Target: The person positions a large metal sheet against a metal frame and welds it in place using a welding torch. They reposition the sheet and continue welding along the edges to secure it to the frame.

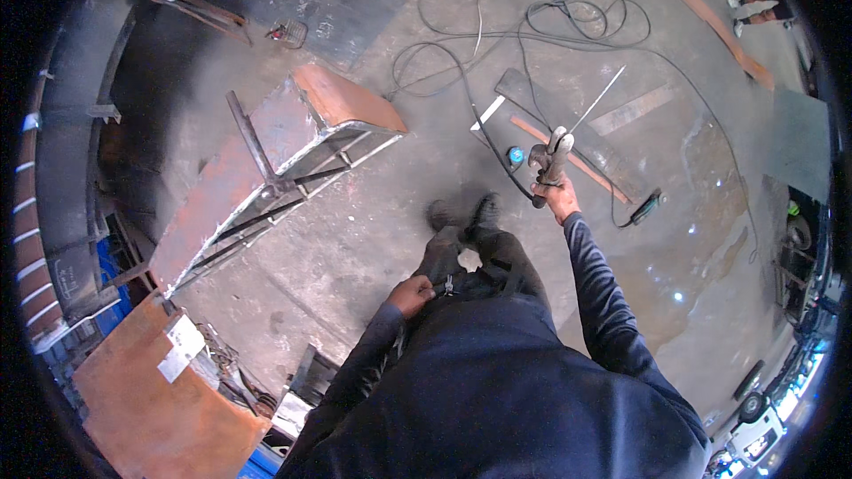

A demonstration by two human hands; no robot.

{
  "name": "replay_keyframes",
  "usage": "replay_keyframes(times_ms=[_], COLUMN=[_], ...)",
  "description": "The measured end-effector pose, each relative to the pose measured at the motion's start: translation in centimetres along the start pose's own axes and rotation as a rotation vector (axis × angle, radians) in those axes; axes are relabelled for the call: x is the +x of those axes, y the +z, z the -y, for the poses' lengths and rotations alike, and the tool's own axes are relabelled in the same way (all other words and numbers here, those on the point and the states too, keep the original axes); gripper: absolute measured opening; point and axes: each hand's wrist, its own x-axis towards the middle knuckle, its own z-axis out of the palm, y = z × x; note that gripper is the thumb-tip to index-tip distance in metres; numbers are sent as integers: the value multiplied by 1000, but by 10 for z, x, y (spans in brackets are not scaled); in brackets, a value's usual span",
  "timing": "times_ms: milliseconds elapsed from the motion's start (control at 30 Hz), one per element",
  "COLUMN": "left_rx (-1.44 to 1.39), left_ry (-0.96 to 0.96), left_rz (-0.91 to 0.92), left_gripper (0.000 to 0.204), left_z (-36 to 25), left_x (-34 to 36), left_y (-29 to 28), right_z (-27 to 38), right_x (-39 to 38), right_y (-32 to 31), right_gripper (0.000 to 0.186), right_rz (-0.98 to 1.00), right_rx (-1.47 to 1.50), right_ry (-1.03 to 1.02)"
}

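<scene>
My right hand (561,200) reaches out to the right, wrapped round the handle of a welding electrode holder (554,153). A thin pale welding rod (599,96) juts from its jaws toward the upper right, and a black cable runs from its lower end. Close to my waist, my left hand (411,295) is closed, its fingers toward a small silvery metal piece (450,284) against my dark clothes. What those fingers grip is too small to tell. Left of my feet stands a rusty steel frame (231,177) with welded bars across its open side.
Black cable (568,0) lies coiled on the concrete floor ahead. Flat steel strips (586,160), a blue round object (516,155) and a teal angle grinder (652,206) lie near my right hand. A rusty sheet (151,390) is at lower left. Another person's legs (761,11) show at far right.
</scene>
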Motion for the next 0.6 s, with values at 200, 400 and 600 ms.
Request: replay_keyframes(times_ms=[200, 400, 600], left_rx=[-82, -116, -78], left_ry=[-31, 43, 147], left_rz=[99, 206, 68], left_gripper=[29, 28, 24], left_z=[-6, 28, 22], left_x=[-13, 2, 65], left_y=[-21, -26, 13], right_z=[9, 5, -15], right_x=[-6, -12, -4], right_y=[-26, -1, 6], right_gripper=[49, 44, 55], right_rz=[31, 65, 131], right_rx=[-121, -171, -391], right_ry=[15, -12, 91])
